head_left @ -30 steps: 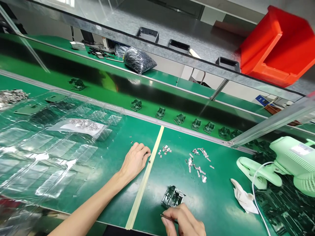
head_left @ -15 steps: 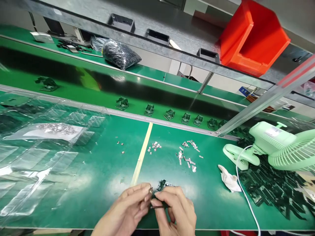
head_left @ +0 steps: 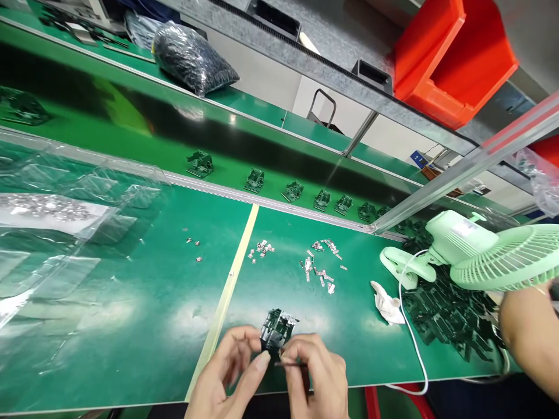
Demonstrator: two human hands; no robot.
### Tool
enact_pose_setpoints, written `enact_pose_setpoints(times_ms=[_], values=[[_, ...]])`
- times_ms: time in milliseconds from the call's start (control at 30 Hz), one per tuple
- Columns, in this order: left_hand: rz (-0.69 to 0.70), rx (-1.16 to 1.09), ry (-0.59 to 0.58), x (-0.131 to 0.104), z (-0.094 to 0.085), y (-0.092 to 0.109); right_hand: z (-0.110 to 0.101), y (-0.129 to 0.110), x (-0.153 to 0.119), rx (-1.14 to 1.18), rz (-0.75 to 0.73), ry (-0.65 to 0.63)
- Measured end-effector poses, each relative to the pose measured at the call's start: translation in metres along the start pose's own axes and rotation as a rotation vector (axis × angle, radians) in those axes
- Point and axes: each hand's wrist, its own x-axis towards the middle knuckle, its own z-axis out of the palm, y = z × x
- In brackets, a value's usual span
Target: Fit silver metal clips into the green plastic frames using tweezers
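Observation:
A dark plastic part with shiny metal pieces (head_left: 277, 329) lies on the green table between my hands, near the front edge. My left hand (head_left: 233, 369) is at its left side, thumb and fingers apart, the fingertips by the part's edge. My right hand (head_left: 317, 372) pinches a thin dark stick-like tool (head_left: 292, 365) at the part's lower right corner. Whatever is at the tool's tip is too small to make out. Beyond the part lie small metal pieces (head_left: 263, 248) and a scatter of longer metal strips (head_left: 308, 266).
A green fan (head_left: 463, 238) with a white cable stands right, beside a white cloth (head_left: 387, 304) and a pile of dark parts (head_left: 454, 314). Another person's arm (head_left: 530, 334) reaches in at right. Clear trays (head_left: 65, 273) lie left. Similar parts line the green strip behind.
My left hand has opened from its pinch and moved beside the dark part, which shows more fully. The view has shifted, and another person's arm has appeared at right.

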Motion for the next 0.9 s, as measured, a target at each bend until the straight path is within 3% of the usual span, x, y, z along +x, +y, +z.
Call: enact_pose_setpoints(times_ms=[100,233,400,733,900], values=[[0.356,0.386,-0.051,0.019,0.007,-0.014,-0.005,0.01,0.001,0.094,0.114,-0.084],[0.556,0.58,-0.087,0.038,0.02,-0.025,-0.007,0.015,0.005,0.207,0.266,-0.11],[0.551,0.575,-0.132,0.038,0.015,-0.013,-0.012,0.012,0.013,0.351,0.408,-0.15],[0.558,0.588,-0.147,0.032,0.011,0.0,-0.003,0.011,0.021,0.146,0.361,-0.23],[0.634,0.642,-0.08,0.031,0.013,0.0,-0.005,0.011,0.019,0.071,0.392,-0.245]])
